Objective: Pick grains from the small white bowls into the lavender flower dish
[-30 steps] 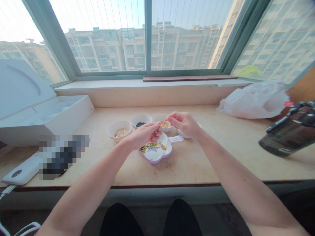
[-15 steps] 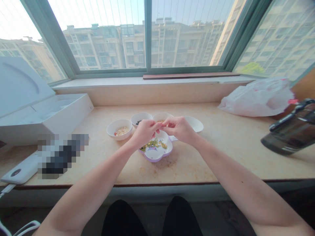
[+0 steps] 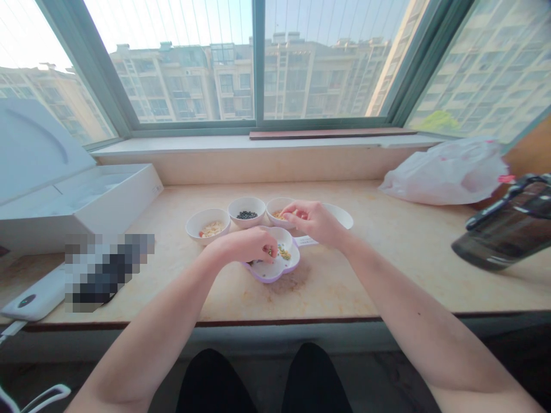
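Small green and yellow grains point(image 3: 284, 253) dot a lobed white, purple-sided dish point(image 3: 275, 277); left hand point(image 3: 253, 244) over it, right hand point(image 3: 316, 223) behind-right, apart, grips unclear.

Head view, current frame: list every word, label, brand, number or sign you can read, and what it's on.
No text is legible.
Purple-rimmed dish, on its handle: small print, too blurred to read.
White box, near its right edge: tiny marks, too small to read.
White device, on its dark oval: nothing readable.
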Demonstrator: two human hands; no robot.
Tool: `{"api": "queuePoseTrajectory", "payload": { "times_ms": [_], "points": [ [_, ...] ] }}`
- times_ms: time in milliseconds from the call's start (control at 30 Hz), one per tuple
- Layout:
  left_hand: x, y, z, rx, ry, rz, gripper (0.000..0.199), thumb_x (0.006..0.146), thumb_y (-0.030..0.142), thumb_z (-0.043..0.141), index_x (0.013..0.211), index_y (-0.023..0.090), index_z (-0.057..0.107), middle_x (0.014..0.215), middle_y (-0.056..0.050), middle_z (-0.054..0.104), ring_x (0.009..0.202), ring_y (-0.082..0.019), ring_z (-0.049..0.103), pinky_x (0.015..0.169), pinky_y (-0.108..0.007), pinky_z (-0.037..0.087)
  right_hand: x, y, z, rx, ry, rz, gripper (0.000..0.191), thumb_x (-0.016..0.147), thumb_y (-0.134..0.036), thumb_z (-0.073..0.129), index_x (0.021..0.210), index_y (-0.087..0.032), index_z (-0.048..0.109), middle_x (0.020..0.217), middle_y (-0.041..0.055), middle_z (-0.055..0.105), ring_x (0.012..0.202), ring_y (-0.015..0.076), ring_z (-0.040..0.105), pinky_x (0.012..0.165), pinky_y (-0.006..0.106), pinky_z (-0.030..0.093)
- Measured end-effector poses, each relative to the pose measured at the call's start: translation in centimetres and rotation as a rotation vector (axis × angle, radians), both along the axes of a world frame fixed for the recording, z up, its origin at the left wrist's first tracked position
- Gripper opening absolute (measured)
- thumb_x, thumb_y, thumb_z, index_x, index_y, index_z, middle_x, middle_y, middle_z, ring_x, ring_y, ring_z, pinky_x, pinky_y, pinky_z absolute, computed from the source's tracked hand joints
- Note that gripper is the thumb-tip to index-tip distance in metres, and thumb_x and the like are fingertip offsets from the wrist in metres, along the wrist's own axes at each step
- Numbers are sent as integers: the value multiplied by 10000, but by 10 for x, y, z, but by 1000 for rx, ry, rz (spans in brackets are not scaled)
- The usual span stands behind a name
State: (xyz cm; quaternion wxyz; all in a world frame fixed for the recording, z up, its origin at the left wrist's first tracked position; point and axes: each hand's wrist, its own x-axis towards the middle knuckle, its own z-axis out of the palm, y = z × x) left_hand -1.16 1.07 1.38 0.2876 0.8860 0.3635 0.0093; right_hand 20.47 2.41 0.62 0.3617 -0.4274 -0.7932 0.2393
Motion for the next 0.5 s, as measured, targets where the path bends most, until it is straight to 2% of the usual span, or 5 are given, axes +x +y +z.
{"api": "queuePoseTrajectory", "payload": {
  "times_ms": [200,333,500],
  "points": [
    [0,4,-3,34,61,8,135,755,178,620,831,181,731,845,-18,657,721,-144,534,642,-260,363,-1,2,-1,6,-3,3,254,890,-374,616,935,-170,760,809,40,721,665,149,580,636,299,430],
    [0,3,-1,46,122,3,163,787,162,614,888,177,741,911,-26,667,747,-144,552,636,-256,363,-1,2,-2,-2,0,11,251,881,-371,622,931,-172,765,804,43,720,660,150,575,629,301,431],
    [1,4,-3,65,132,-27,122,815,140,594,819,159,715,885,-31,662,780,-150,568,670,-259,372,-1,1,-1,5,8,12,226,863,-356,639,926,-180,767,830,43,722,651,140,555,618,296,427]
  ]
}}
